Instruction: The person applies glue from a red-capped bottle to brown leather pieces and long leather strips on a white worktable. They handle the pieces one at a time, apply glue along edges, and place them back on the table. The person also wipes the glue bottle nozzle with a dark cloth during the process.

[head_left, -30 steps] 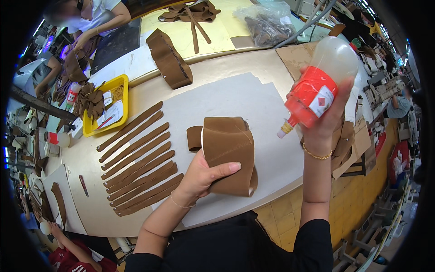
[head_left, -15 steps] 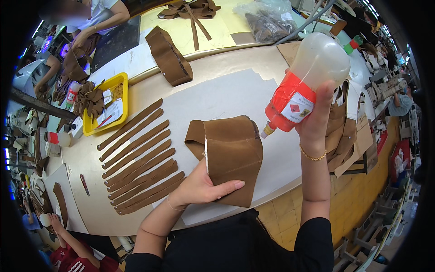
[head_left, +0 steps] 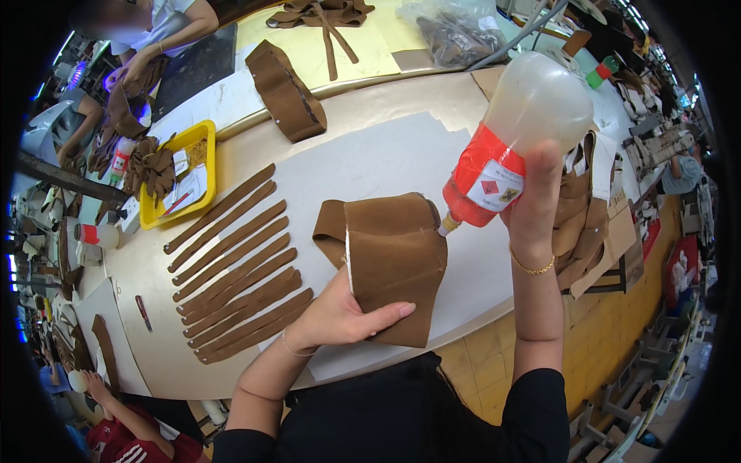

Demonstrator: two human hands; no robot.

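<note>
At frame centre, the wide brown leather-like band, probably soft, is best pinched low, as by the left hand; the red-wrapped translucent plastic bottle, upper right, is clasped by the right hand.

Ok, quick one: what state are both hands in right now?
Left hand: closed, holding a brown, folded, fabric-like piece, thumb on top.
Right hand: closed around a translucent, rounded plastic bottle with a red band, nozzle tilted down.

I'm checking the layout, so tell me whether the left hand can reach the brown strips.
Probably yes: the strips lie uncovered near the left hand, though it holds a brown piece and would likely need freeing first.
</note>
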